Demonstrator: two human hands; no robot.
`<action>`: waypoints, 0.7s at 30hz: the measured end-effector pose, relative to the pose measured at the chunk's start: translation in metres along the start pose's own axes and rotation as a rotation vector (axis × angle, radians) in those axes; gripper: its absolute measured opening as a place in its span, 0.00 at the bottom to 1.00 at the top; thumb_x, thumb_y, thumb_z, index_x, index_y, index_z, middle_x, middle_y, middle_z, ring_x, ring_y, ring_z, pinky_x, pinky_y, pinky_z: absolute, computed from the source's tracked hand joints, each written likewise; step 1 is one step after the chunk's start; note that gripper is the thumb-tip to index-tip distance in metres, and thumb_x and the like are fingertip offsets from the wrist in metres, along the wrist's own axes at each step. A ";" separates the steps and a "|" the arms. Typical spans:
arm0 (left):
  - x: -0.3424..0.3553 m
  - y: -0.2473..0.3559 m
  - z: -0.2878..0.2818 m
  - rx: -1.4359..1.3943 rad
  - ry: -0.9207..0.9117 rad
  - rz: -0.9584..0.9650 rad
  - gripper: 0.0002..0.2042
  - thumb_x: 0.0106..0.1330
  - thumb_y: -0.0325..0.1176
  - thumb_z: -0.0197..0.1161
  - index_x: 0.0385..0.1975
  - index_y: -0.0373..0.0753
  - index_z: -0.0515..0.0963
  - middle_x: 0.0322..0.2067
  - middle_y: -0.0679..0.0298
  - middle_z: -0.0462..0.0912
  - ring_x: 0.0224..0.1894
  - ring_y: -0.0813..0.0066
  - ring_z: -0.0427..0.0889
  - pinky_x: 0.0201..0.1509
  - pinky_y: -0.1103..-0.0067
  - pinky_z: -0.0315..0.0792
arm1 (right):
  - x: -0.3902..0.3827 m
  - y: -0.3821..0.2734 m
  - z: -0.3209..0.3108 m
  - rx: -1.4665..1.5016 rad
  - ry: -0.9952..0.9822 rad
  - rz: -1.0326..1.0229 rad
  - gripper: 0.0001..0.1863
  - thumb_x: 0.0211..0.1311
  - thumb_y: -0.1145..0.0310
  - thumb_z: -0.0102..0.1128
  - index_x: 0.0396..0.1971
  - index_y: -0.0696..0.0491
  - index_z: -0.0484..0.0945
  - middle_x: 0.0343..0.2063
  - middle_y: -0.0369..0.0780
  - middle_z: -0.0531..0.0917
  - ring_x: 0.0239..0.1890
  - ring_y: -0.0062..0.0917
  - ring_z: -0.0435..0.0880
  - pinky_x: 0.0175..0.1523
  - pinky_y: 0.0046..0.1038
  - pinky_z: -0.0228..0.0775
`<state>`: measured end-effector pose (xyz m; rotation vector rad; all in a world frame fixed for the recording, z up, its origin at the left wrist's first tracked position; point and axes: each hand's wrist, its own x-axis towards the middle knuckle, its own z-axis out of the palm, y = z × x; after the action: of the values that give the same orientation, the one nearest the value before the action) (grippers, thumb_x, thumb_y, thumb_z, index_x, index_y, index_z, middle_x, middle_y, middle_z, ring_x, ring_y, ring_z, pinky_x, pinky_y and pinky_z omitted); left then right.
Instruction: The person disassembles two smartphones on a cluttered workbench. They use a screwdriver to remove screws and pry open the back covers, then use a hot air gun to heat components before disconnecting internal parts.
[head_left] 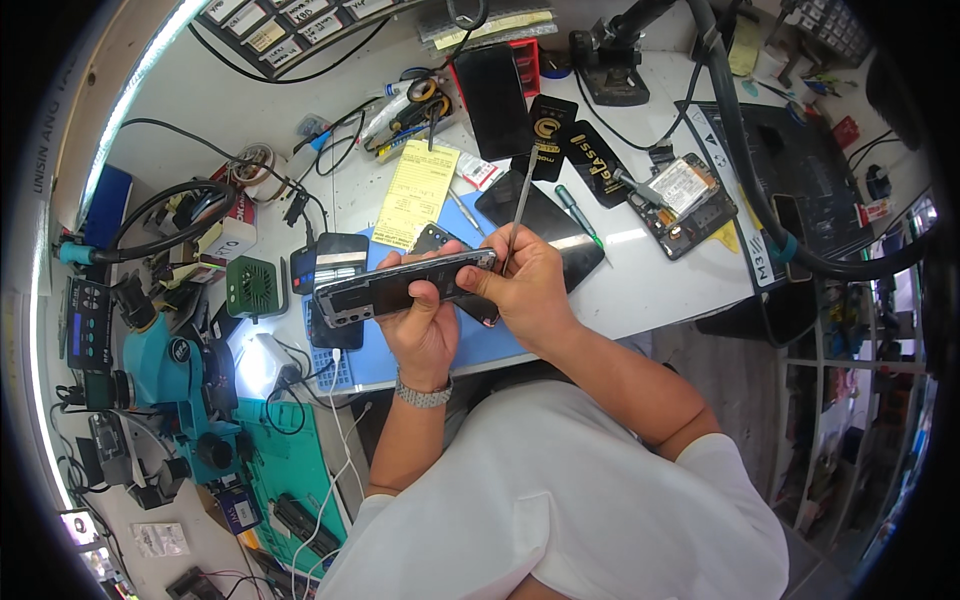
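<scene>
My left hand [424, 330] is closed around a dark phone frame [395, 287], gripping it from below with the thumb on its face. The frame lies lengthwise and shows camera openings at its left end. At its right end, my right hand [530, 285] is closed on a long thin metal tool [524, 195] that points up and away. Its thumb presses near the frame's corner. Whether the tool is tweezers or a pry tool, I cannot tell. Beneath the hands, on a blue mat [395, 365], lie a dark phone [335, 265] and another partly hidden phone [436, 238].
Right of the hands lie a dark tablet-like panel [570, 250], a green screwdriver [580, 213] and an opened phone [700, 225] with its battery showing. A yellow paper [415, 190] lies farther back. A teal microscope [165, 370] stands left; a thick black hose [745, 170] arches at right.
</scene>
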<state>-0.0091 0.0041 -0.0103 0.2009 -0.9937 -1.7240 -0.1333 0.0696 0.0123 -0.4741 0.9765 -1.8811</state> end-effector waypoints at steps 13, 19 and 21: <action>0.008 0.001 0.000 0.141 -0.063 0.063 0.22 0.74 0.27 0.70 0.66 0.41 0.76 0.53 0.46 0.87 0.61 0.43 0.85 0.68 0.54 0.78 | 0.008 0.003 -0.010 -0.257 -0.035 -0.141 0.25 0.55 0.88 0.76 0.32 0.50 0.65 0.29 0.31 0.76 0.28 0.10 0.76 0.30 0.18 0.72; 0.013 0.000 0.013 0.122 0.087 0.012 0.24 0.75 0.27 0.69 0.68 0.35 0.70 0.56 0.46 0.84 0.62 0.45 0.84 0.68 0.55 0.79 | 0.018 0.001 -0.007 -0.296 0.010 -0.251 0.20 0.57 0.83 0.78 0.37 0.54 0.71 0.32 0.33 0.76 0.34 0.13 0.73 0.39 0.19 0.71; 0.013 0.001 0.016 0.109 0.125 -0.014 0.25 0.75 0.27 0.69 0.68 0.34 0.68 0.57 0.46 0.83 0.62 0.45 0.84 0.68 0.56 0.79 | 0.017 0.003 -0.011 -0.348 -0.014 -0.193 0.19 0.58 0.82 0.78 0.39 0.55 0.72 0.32 0.34 0.77 0.36 0.13 0.74 0.39 0.19 0.72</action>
<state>-0.0235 0.0011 0.0050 0.3817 -0.9963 -1.6501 -0.1470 0.0592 0.0017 -0.8109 1.2950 -1.8778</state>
